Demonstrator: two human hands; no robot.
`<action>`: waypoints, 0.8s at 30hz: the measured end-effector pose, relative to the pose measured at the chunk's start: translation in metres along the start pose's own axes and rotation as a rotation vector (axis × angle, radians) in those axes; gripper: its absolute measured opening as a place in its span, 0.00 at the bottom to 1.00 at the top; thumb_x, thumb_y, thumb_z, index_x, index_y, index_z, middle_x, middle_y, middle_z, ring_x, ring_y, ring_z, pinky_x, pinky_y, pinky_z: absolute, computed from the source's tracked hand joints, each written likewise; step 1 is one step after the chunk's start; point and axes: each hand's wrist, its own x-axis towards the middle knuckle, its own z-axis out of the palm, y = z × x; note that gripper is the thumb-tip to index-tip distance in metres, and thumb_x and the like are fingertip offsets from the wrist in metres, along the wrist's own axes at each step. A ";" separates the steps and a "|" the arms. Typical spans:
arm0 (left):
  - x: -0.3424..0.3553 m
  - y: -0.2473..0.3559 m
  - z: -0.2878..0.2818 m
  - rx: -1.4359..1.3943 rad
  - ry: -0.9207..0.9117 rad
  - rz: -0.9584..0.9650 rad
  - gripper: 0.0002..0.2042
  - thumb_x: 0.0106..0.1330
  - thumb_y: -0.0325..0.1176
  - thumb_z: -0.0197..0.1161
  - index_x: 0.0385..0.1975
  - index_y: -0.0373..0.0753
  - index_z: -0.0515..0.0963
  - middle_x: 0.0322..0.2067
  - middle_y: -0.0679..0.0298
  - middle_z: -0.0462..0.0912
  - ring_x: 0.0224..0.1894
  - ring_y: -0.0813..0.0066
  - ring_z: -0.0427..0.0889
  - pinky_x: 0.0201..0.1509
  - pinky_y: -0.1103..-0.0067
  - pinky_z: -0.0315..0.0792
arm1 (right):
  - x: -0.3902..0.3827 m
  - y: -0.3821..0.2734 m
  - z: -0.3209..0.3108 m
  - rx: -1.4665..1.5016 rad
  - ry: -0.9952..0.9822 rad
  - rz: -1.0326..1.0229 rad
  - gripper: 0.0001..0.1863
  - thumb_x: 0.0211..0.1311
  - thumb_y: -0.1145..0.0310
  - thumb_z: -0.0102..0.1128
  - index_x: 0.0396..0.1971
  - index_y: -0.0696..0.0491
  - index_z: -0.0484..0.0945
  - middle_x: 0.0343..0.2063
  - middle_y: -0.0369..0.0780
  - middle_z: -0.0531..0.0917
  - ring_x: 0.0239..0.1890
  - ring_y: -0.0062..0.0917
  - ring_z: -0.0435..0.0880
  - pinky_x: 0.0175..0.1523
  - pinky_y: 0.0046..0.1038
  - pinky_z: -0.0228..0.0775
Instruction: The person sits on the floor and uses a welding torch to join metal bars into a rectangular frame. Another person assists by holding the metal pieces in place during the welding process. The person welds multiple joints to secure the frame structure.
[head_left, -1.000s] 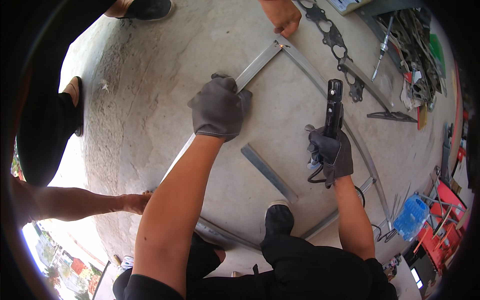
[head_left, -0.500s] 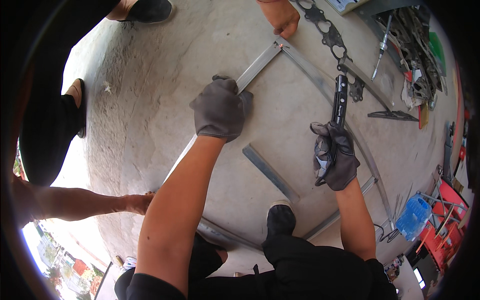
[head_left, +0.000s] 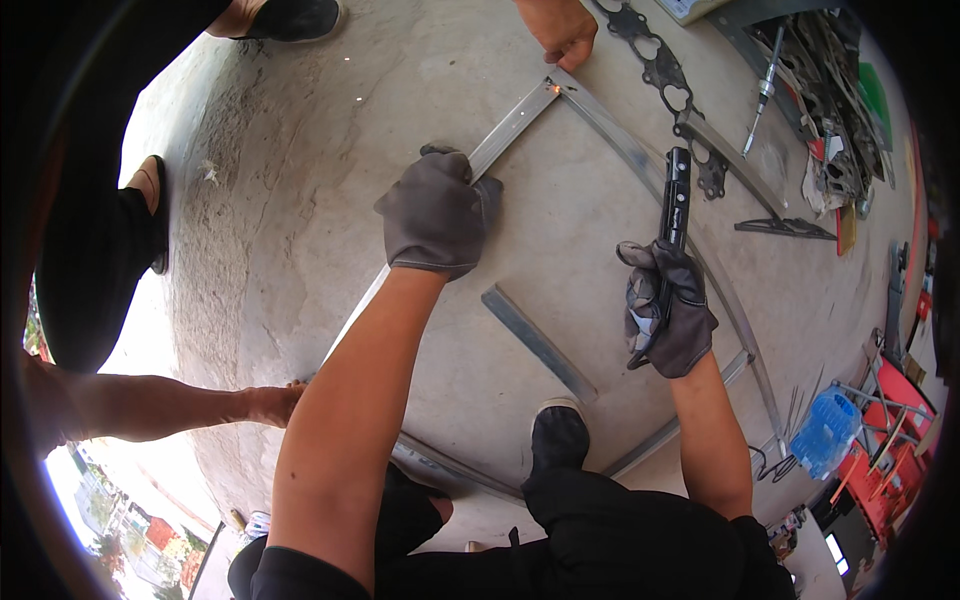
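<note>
My left hand (head_left: 432, 218), in a grey work glove, is closed around a silver metal bar (head_left: 516, 122) of a frame on the floor. In my gloved right hand (head_left: 672, 310) is a black welding electrode holder (head_left: 676, 198), its head tilted up and away from me over the frame's right-hand bar (head_left: 622, 142). Both bars meet at a far corner, where a small orange glow (head_left: 556, 90) shows. Another person's bare hand (head_left: 562, 36) touches that corner. At the left, a second helper hand (head_left: 272, 405) is at the bar beside my forearm.
A loose short metal bar (head_left: 540, 342) lies inside the frame, near my shoe (head_left: 560, 440). To the right are a flat dark cut-out metal strip (head_left: 662, 76), a screwdriver-like tool (head_left: 766, 90), scrap metal pieces (head_left: 835, 140) and a blue plastic container (head_left: 826, 432). Another person's legs (head_left: 100, 250) stand left.
Both my hands have shifted very slightly toward the left, still holding the bar and the electrode holder. The glow at the corner persists, and bright specks now show near the far bar.
</note>
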 end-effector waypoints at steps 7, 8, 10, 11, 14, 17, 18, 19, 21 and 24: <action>0.005 -0.002 0.001 0.087 -0.075 -0.042 0.17 0.67 0.48 0.72 0.29 0.41 0.81 0.33 0.54 0.87 0.38 0.47 0.87 0.41 0.58 0.80 | -0.006 0.000 -0.003 -0.009 0.012 0.007 0.26 0.78 0.53 0.59 0.52 0.64 0.86 0.18 0.37 0.82 0.10 0.23 0.75 0.14 0.34 0.76; 0.003 -0.004 0.002 0.047 -0.023 0.002 0.16 0.66 0.48 0.72 0.29 0.41 0.81 0.34 0.55 0.86 0.38 0.47 0.87 0.41 0.59 0.79 | -0.007 0.003 -0.005 0.024 -0.005 -0.028 0.26 0.78 0.53 0.59 0.52 0.65 0.86 0.18 0.38 0.81 0.10 0.24 0.75 0.14 0.34 0.76; -0.001 -0.002 -0.002 0.009 -0.008 0.032 0.15 0.66 0.46 0.72 0.28 0.41 0.81 0.36 0.57 0.85 0.38 0.48 0.87 0.42 0.60 0.80 | -0.009 0.006 -0.007 0.101 -0.037 -0.051 0.26 0.77 0.54 0.60 0.52 0.66 0.85 0.18 0.39 0.81 0.10 0.25 0.75 0.14 0.34 0.76; -0.001 -0.002 -0.001 0.006 0.011 0.034 0.15 0.66 0.46 0.72 0.27 0.41 0.81 0.36 0.57 0.86 0.38 0.48 0.87 0.42 0.60 0.80 | -0.009 0.005 -0.006 0.061 -0.032 -0.056 0.26 0.77 0.54 0.60 0.52 0.66 0.84 0.18 0.38 0.81 0.10 0.25 0.76 0.14 0.34 0.75; 0.000 -0.002 0.002 -0.014 0.045 0.028 0.15 0.65 0.46 0.72 0.28 0.41 0.82 0.36 0.57 0.86 0.39 0.48 0.87 0.43 0.60 0.80 | -0.006 0.001 -0.003 -0.012 -0.009 -0.063 0.26 0.77 0.54 0.60 0.53 0.67 0.84 0.18 0.38 0.82 0.11 0.24 0.76 0.14 0.33 0.75; -0.001 -0.001 0.002 -0.032 0.028 0.007 0.14 0.65 0.46 0.73 0.29 0.42 0.83 0.37 0.58 0.87 0.40 0.48 0.87 0.44 0.60 0.80 | -0.002 0.003 -0.005 0.010 0.002 -0.048 0.26 0.77 0.54 0.60 0.53 0.66 0.84 0.19 0.37 0.82 0.11 0.23 0.75 0.15 0.33 0.75; 0.000 -0.001 0.001 -0.030 0.025 0.011 0.14 0.65 0.46 0.73 0.30 0.42 0.83 0.37 0.58 0.87 0.40 0.48 0.87 0.44 0.60 0.80 | -0.002 0.003 -0.005 0.019 -0.005 -0.052 0.26 0.77 0.54 0.60 0.53 0.66 0.84 0.19 0.37 0.82 0.11 0.22 0.75 0.15 0.33 0.75; 0.000 -0.001 0.001 -0.028 0.020 0.015 0.14 0.65 0.46 0.73 0.30 0.42 0.83 0.37 0.58 0.87 0.40 0.48 0.87 0.44 0.60 0.81 | -0.001 0.004 -0.006 0.028 -0.011 -0.054 0.26 0.78 0.54 0.60 0.53 0.66 0.84 0.19 0.37 0.82 0.11 0.22 0.75 0.15 0.33 0.76; 0.000 0.001 0.000 -0.029 0.011 0.012 0.13 0.65 0.45 0.73 0.30 0.42 0.83 0.37 0.58 0.87 0.40 0.48 0.88 0.44 0.60 0.81 | -0.001 0.004 -0.007 0.027 -0.038 -0.021 0.26 0.78 0.53 0.59 0.53 0.65 0.84 0.19 0.37 0.82 0.11 0.22 0.75 0.15 0.33 0.76; 0.000 0.000 -0.001 -0.025 0.016 0.016 0.13 0.65 0.45 0.74 0.31 0.42 0.83 0.37 0.58 0.87 0.40 0.49 0.88 0.44 0.60 0.81 | 0.000 0.005 -0.005 0.010 -0.026 -0.019 0.26 0.78 0.53 0.59 0.54 0.65 0.84 0.19 0.37 0.82 0.12 0.21 0.75 0.16 0.33 0.76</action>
